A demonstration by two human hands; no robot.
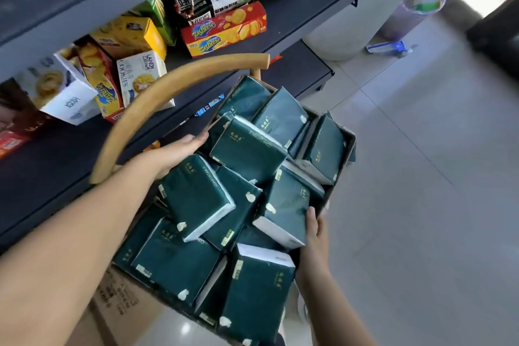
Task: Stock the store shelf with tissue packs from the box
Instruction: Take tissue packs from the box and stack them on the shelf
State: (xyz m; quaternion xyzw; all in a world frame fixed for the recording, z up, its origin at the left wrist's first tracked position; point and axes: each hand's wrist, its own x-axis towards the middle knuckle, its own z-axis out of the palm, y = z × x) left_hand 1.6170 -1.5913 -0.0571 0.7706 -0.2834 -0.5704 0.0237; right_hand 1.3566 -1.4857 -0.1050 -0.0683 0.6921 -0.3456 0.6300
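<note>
Left hand: the left hand [177,152] reaches in over the far left side of the box. Its fingers are stretched out straight and lie against the dark green plastic-wrapped tissue packs [247,149]. They are not curled round anything, and the palm side is hidden.
Right hand: the right hand [316,236] grasps the right rim of the brown cardboard box [123,300]. The thumb is inside, against the white end of one pack, and the fingers are curled on the outer side.
Tissue packs: they lie heaped in the box, tilted and overlapping at many angles. Each has gold lettering and small white marks.
Box: it is open at the top, with black print on its near left wall. It stands just beside the shelving, and what it stands on is hidden.
Wooden rail: a curved light-brown wooden rail [168,98] arches over the left forearm, between the box and the shelves.
Shelving: the dark grey metal shelf [309,8] holds snack cartons, among them a red and yellow Zecheese cracker box [224,34] and a white cookie box [143,76]. A lower dark grey shelf [42,171] runs beneath it.
Floor: the pale grey tiled floor [421,177] spreads to the right. On it, near the end of the shelving, stand a white round tub [365,8] and a bin lined with a purple bag [415,8].
</note>
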